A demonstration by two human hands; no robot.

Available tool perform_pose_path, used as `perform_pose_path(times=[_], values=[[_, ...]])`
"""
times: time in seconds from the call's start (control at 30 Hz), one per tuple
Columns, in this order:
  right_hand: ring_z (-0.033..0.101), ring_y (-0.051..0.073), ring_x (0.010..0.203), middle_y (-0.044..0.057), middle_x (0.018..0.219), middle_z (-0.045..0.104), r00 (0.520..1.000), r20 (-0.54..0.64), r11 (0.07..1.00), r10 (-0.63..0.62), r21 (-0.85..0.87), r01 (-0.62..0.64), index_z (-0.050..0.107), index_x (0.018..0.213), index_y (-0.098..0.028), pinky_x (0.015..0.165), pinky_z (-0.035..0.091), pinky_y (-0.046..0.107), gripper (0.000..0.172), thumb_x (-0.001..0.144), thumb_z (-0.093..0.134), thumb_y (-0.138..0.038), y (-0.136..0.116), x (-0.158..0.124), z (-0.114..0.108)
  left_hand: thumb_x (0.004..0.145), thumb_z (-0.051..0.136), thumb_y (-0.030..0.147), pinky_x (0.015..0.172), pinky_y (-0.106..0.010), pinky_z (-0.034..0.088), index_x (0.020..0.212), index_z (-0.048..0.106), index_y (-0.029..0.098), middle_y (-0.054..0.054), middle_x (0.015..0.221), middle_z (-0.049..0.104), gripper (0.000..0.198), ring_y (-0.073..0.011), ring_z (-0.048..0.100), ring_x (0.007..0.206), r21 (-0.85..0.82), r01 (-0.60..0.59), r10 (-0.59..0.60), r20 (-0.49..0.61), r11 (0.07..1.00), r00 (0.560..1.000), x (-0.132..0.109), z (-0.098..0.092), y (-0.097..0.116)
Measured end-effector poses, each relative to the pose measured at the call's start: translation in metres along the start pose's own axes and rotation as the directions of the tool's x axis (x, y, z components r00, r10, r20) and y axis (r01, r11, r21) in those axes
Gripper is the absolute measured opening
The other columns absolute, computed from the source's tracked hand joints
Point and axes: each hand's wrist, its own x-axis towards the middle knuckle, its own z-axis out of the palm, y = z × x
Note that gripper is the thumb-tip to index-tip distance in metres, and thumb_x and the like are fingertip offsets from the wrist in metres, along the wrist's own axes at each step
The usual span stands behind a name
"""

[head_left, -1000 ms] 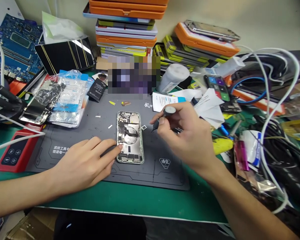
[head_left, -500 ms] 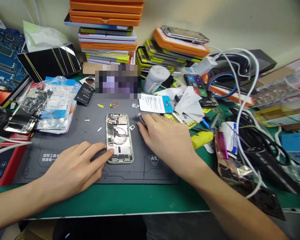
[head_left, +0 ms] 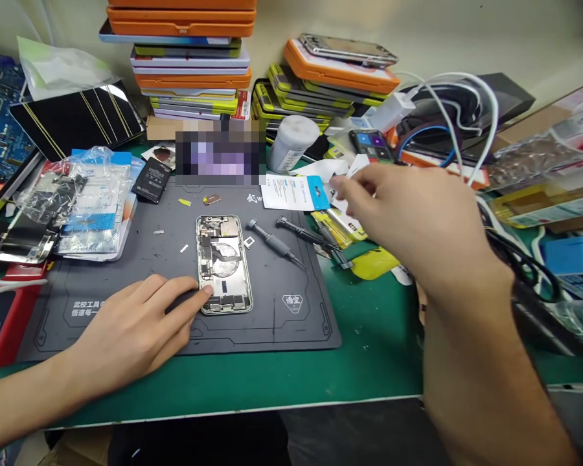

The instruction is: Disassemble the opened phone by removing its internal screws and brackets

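Grey screwdriver (head_left: 276,244) now lies loose on the mat (head_left: 291,333), mid-frame; right hand (head_left: 418,220) has shifted beside the blue-and-white card (head_left: 291,194), fingers curled, grip impossible to tell. Left hand (head_left: 148,317), unclenched, rests a fingertip on the opened phone (head_left: 236,285), left of centre; tool work seems paused.

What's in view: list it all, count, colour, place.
opened phone: one, silver, on the mat
screwdrivers: two or more, grey, right of the phone
card tray: one, pale, beside the phone
mat: one, grey, on the table
table: one, green, under the mat
battery: one, black, left of the packet
packet: one, white-blue, behind the screwdrivers
canister: one, whitish, behind the packet
cases: many, mixed colours, back
left hand: one, touching the phone
right hand: one, right of the mat
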Motion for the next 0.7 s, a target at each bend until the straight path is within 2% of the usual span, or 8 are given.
perform_pose_path(times=[0.07, 0.1, 0.17, 0.33, 0.53, 0.7], values=[[0.065, 0.033, 0.084, 0.017, 0.093, 0.075, 0.989, 0.141, 0.995, 0.035, -0.093, -0.022, 0.076, 0.094, -0.022, 0.070, 0.032, 0.039, 0.044, 0.106, 0.047, -0.053, 0.006, 0.004, 0.004, 0.106, 0.050, 0.015, 0.075, -0.037, 0.058, 0.135, 0.070, 0.014, -0.011, 0.123, 0.074, 0.035, -0.0239, 0.067, 0.092, 0.001, -0.002, 0.002, 0.001, 1.000, 1.000, 0.000, 0.000, 0.000], [0.064, 0.031, 0.082, 0.016, 0.093, 0.075, 0.981, 0.194, 0.993, 0.018, -0.119, 0.006, 0.076, 0.089, -0.023, 0.070, 0.032, 0.038, 0.041, 0.104, 0.052, -0.052, 0.007, 0.005, 0.007, 0.106, 0.050, 0.015, 0.075, -0.037, 0.059, 0.135, 0.070, 0.014, -0.011, 0.123, 0.074, 0.035, -0.0239, 0.067, 0.093, 0.000, -0.002, 0.002, 0.001, 1.000, 1.000, 0.000, 0.000, 0.000], [0.063, 0.028, 0.079, 0.014, 0.094, 0.076, 0.972, 0.234, 0.987, -0.018, -0.151, 0.055, 0.074, 0.086, -0.023, 0.069, 0.032, 0.037, 0.037, 0.103, 0.054, -0.049, 0.006, 0.005, 0.013, 0.107, 0.051, 0.015, 0.075, -0.037, 0.059, 0.136, 0.069, 0.013, -0.011, 0.124, 0.074, 0.035, -0.0237, 0.067, 0.093, 0.000, -0.001, 0.001, 0.002, 1.000, 1.000, 0.000, 0.000, 0.001], [0.066, 0.026, 0.080, 0.012, 0.096, 0.078, 0.972, 0.231, 0.974, -0.050, -0.205, 0.099, 0.076, 0.096, -0.023, 0.066, 0.030, 0.035, 0.028, 0.100, 0.059, -0.045, 0.004, -0.002, 0.021, 0.106, 0.053, 0.014, 0.077, -0.038, 0.061, 0.137, 0.067, 0.014, -0.010, 0.124, 0.074, 0.035, -0.0239, 0.067, 0.095, -0.007, 0.017, -0.016, 0.024, 1.000, 1.000, 0.000, 0.000, 0.002], [0.066, 0.028, 0.076, 0.014, 0.087, 0.077, 0.976, 0.197, 0.963, -0.088, -0.235, 0.134, 0.077, 0.092, -0.024, 0.064, 0.031, 0.036, 0.025, 0.094, 0.059, -0.041, 0.008, -0.006, 0.025, 0.103, 0.057, 0.016, 0.073, -0.035, 0.061, 0.138, 0.067, 0.015, -0.011, 0.123, 0.074, 0.036, -0.0225, 0.067, 0.091, 0.019, 0.011, -0.012, 0.028, 1.000, 1.000, -0.001, 0.001, 0.003], [0.062, 0.027, 0.069, 0.014, 0.082, 0.075, 0.982, 0.178, 0.976, -0.054, -0.200, 0.090, 0.076, 0.094, -0.025, 0.063, 0.032, 0.036, 0.029, 0.092, 0.054, -0.044, 0.010, -0.003, 0.023, 0.104, 0.055, 0.016, 0.073, -0.035, 0.059, 0.138, 0.066, 0.015, -0.011, 0.122, 0.074, 0.035, -0.0219, 0.065, 0.091, 0.021, 0.013, -0.014, 0.033, 1.000, 0.999, -0.002, 0.001, 0.004]])
